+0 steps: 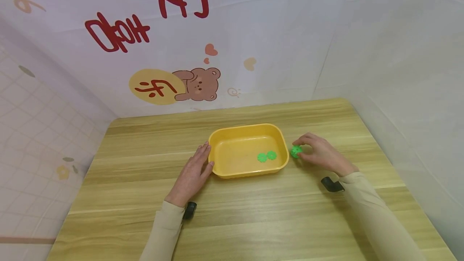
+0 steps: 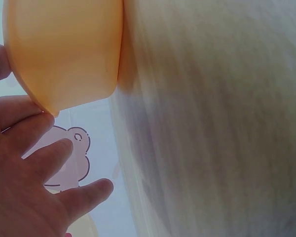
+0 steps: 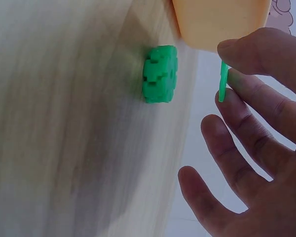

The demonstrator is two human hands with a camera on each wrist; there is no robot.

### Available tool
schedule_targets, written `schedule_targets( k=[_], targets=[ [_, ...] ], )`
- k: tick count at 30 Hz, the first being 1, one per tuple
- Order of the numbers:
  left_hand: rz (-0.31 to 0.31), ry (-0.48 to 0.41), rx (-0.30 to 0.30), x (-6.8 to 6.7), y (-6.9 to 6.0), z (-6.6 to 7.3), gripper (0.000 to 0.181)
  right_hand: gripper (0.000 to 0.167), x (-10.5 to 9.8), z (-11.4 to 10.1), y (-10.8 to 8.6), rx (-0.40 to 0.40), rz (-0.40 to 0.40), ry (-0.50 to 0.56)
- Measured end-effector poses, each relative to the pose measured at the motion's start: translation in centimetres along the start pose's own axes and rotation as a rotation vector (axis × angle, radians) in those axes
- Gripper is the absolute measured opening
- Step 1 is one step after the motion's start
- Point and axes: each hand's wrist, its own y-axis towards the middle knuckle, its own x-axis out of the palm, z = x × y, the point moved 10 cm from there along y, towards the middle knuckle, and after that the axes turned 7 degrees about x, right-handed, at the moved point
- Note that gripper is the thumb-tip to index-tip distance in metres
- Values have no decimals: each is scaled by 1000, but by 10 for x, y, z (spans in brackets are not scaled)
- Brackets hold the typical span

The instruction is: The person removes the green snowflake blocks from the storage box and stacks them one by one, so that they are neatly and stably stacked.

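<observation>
A yellow plastic tray (image 1: 235,154) sits on the table, with two green toothed discs (image 1: 262,157) lying on its floor toward the right. My left hand (image 1: 192,174) touches the tray's left end, fingers extended along the wall and thumb at the near corner. To the right of the tray, my right hand (image 1: 319,152) pinches one thin green disc (image 3: 223,81) between thumb and fingertips. Below it, a short stack of green toothed discs (image 3: 159,74) stands on the tabletop, apart from the held disc in the right wrist view.
The wood-grain table (image 1: 253,220) meets a white wall covering (image 1: 282,51) at the back, printed with a bear and red characters. Similar coverings rise on the left and right. A black strap piece (image 1: 331,184) shows at the right wrist.
</observation>
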Motion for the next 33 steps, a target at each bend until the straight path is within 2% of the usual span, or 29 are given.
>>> schedule_targets(
  k=[24,33],
  targets=[
    [-11,-10,-14,1,0,-1,60,29,16,13,7,26,-80,-26],
    [-14,-14,-15,1,0,-1,60,29,20,14,9,17,-80,-32]
  ],
)
